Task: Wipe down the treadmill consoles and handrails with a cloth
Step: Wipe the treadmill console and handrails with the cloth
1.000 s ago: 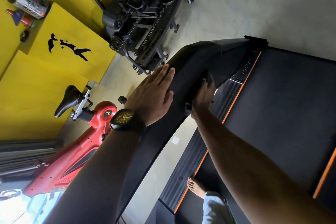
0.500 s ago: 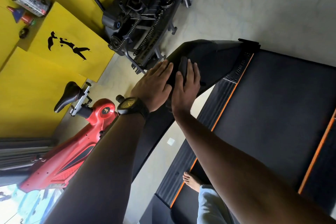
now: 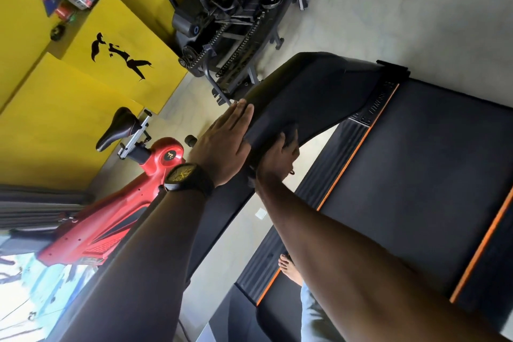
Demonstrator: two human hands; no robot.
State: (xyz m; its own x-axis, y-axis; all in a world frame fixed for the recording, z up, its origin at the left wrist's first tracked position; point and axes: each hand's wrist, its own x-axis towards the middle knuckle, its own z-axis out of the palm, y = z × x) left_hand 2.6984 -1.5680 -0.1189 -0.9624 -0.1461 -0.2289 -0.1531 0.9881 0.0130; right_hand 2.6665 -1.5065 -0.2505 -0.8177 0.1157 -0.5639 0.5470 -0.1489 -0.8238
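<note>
Rail (image 3: 319, 91) stands over pale floor (image 3: 347, 22) by yellow wall (image 3: 55, 133), left hand (image 3: 222, 144) flat on it, right hand (image 3: 277, 161) gripping.

gym: treadmill (image 3: 416, 161), exercise bike (image 3: 111, 216)

Head camera, rolled sideways, steeply down onto treadmill (image 3: 416, 175).

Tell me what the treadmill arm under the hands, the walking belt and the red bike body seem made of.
The treadmill arm: probably moulded black plastic, smooth with a soft sheen along its curve. The walking belt: likely rubber-type sheet, flat matte black, no glare. The bike body: glossy red shell, painted metal or plastic; the highlights cannot settle which.
</note>
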